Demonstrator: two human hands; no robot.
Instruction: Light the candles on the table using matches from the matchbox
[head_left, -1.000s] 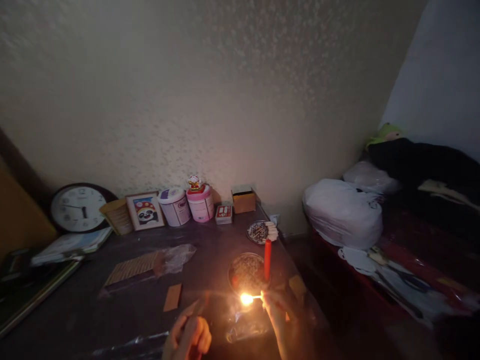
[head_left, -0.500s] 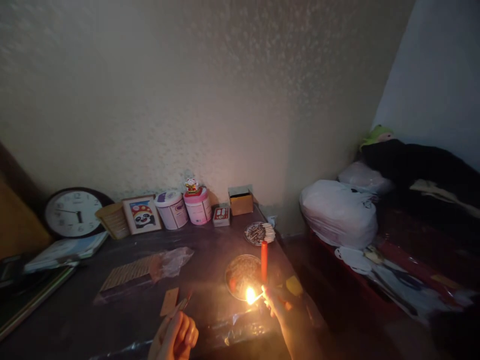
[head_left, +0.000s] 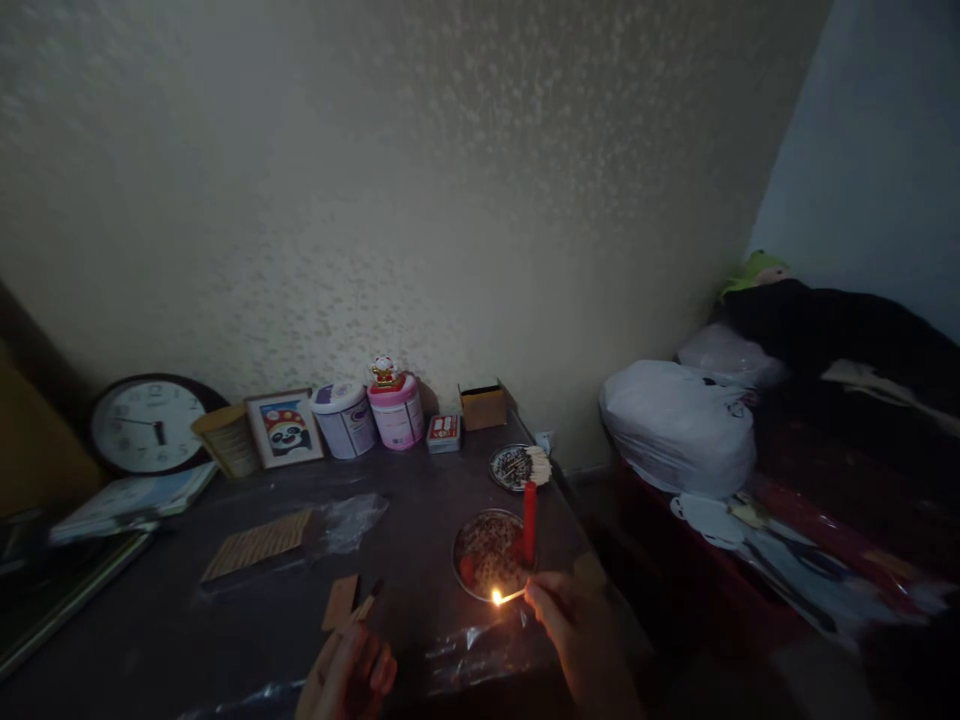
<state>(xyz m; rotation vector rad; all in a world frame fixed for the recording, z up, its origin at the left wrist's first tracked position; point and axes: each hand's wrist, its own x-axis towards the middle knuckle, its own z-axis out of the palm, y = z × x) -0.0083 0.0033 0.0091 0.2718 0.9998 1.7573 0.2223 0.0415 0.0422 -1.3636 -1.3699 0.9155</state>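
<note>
My right hand [head_left: 559,615] pinches a burning match [head_left: 513,597], its small flame pointing left over the near rim of a round metal dish [head_left: 487,548]. The dish has reddish patches on its surface. A red candle [head_left: 530,522] stands upright at the dish's right side, unlit, just beyond my fingers. My left hand [head_left: 349,665] is closed on a small brown strip [head_left: 366,606] with a dark end; its exact kind is unclear. Beside that strip a flat brown rectangular piece [head_left: 341,601] lies on the dark table [head_left: 420,510].
Behind stands a plate of matchsticks [head_left: 519,467], some blackened. Along the wall are a small open box [head_left: 484,407], a red-labelled box [head_left: 444,433], two tubs [head_left: 396,415], a panda picture [head_left: 285,428] and a clock [head_left: 154,425]. A striped brown pack [head_left: 259,545] lies left; white bags [head_left: 679,425] sit right.
The match flame has shrunk from a large bright flare to a small one, and the scene is darker. Both hands stay nearly in place.
</note>
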